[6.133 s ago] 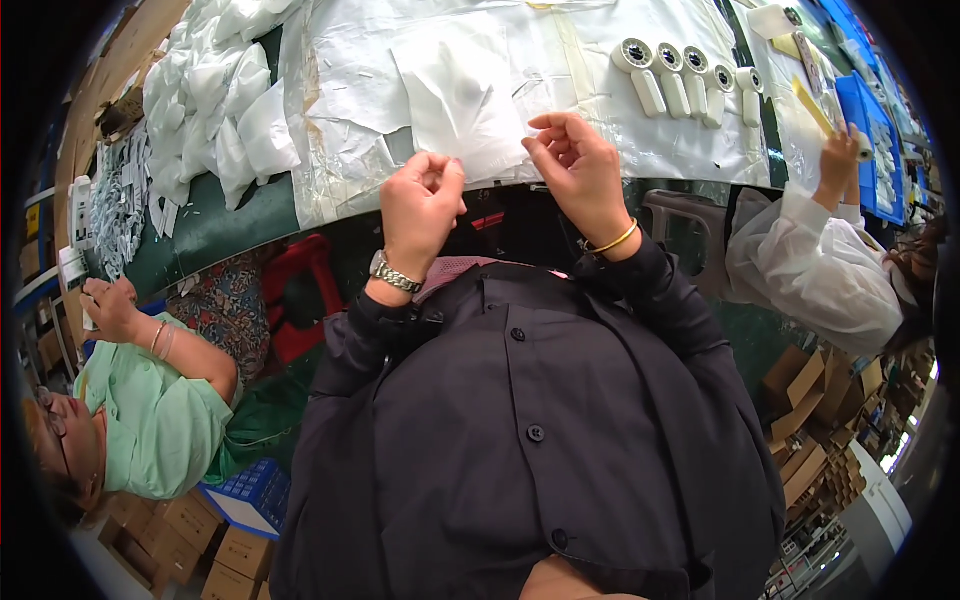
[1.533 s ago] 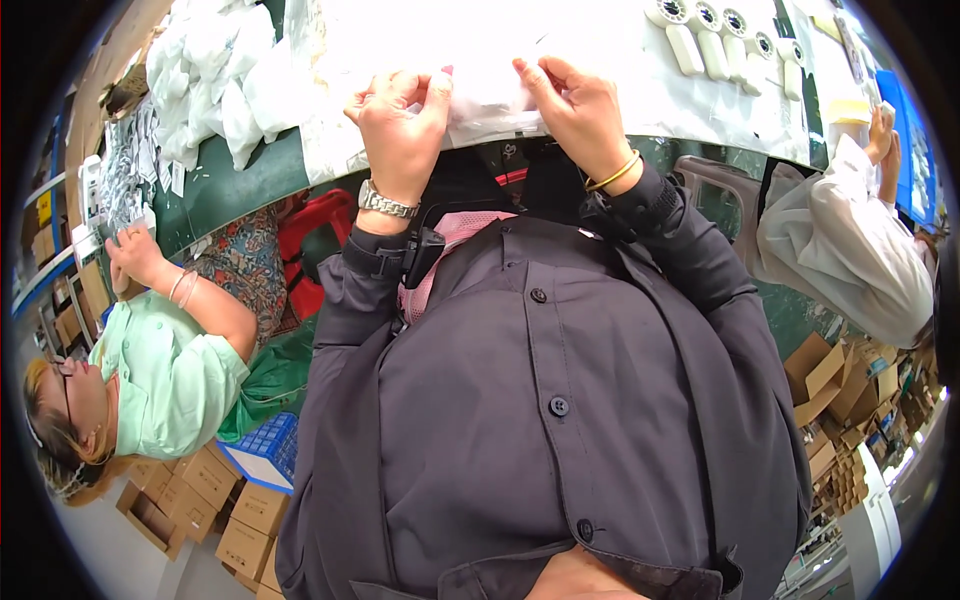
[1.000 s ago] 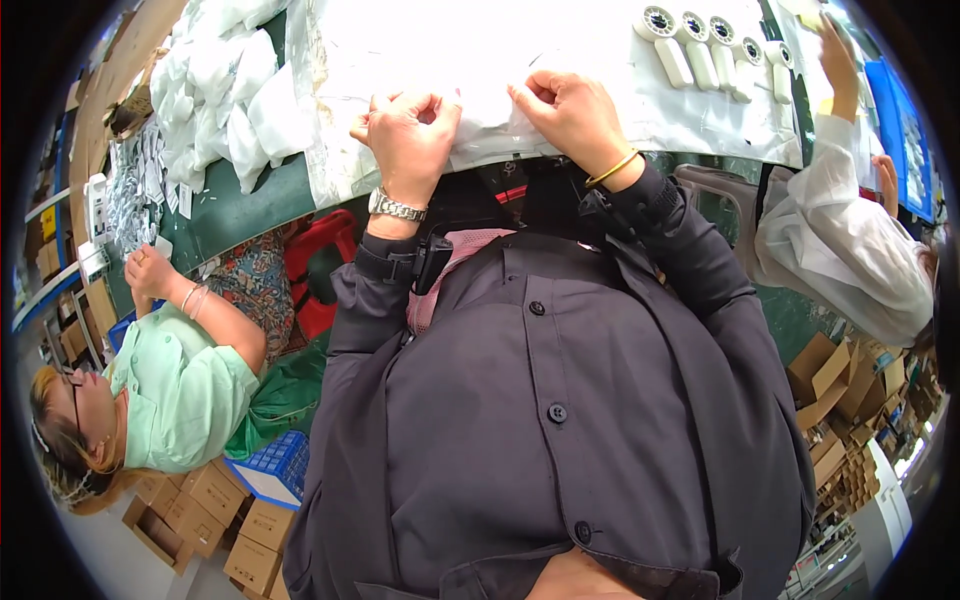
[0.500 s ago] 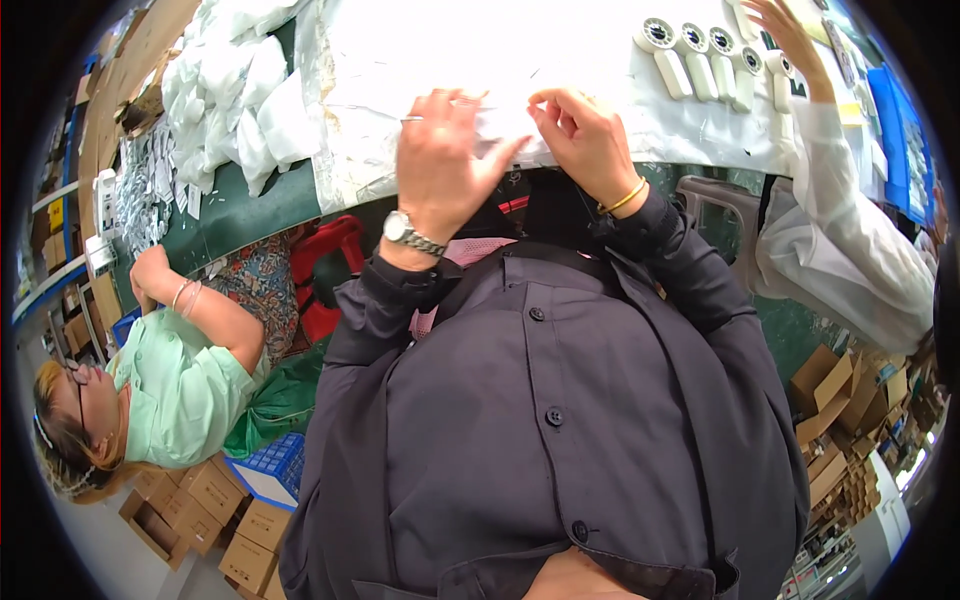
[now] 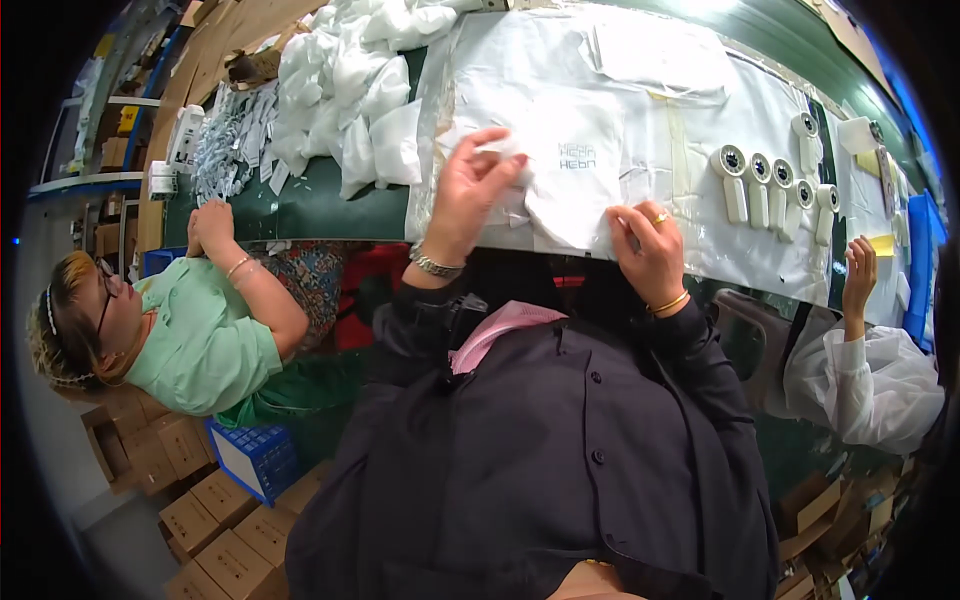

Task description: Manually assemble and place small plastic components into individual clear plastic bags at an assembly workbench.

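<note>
A flat white plastic bag [image 5: 575, 165] with dark print lies on the sheet-covered table in front of me. My right hand [image 5: 650, 245] is at the bag's near right corner, its fingers closed in a pinch on the edge. Beside the bag's left edge, my left hand [image 5: 470, 190] is raised a little with thumb and fingers apart; nothing shows clearly in it. Small pale slips lie between the left hand and the bag, too blurred to make out.
Several white handheld fans [image 5: 760, 175] lie to the right. A heap of filled white bags [image 5: 345, 90] and a pile of small silvery pieces [image 5: 230, 150] are at the left. People sit on both sides; one person's hand [image 5: 858, 270] is near the right end.
The view has shifted and the bag's print now shows. My hands have moved apart, the right one to the bag's corner. The right-hand person's arm has drawn back from the fans.
</note>
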A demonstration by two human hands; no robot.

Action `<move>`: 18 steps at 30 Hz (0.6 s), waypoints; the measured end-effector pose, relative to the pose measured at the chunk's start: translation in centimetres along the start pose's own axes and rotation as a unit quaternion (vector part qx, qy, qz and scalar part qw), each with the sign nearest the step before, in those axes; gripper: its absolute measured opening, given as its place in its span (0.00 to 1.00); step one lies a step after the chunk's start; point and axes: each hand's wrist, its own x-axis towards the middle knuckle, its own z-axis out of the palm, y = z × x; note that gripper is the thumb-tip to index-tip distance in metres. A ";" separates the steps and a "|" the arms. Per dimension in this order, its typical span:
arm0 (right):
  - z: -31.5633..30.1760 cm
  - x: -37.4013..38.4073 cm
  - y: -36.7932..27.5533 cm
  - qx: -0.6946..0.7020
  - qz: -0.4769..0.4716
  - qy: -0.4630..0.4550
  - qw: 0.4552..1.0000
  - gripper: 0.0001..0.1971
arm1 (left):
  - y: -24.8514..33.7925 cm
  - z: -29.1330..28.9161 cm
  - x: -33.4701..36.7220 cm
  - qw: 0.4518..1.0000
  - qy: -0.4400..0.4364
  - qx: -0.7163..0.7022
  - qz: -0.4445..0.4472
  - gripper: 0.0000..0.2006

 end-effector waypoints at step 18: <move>0.2 -1.1 0.3 0.093 -0.015 0.083 0.992 0.08 | 1.1 -11.6 13.6 0.572 0.090 0.771 0.265 0.22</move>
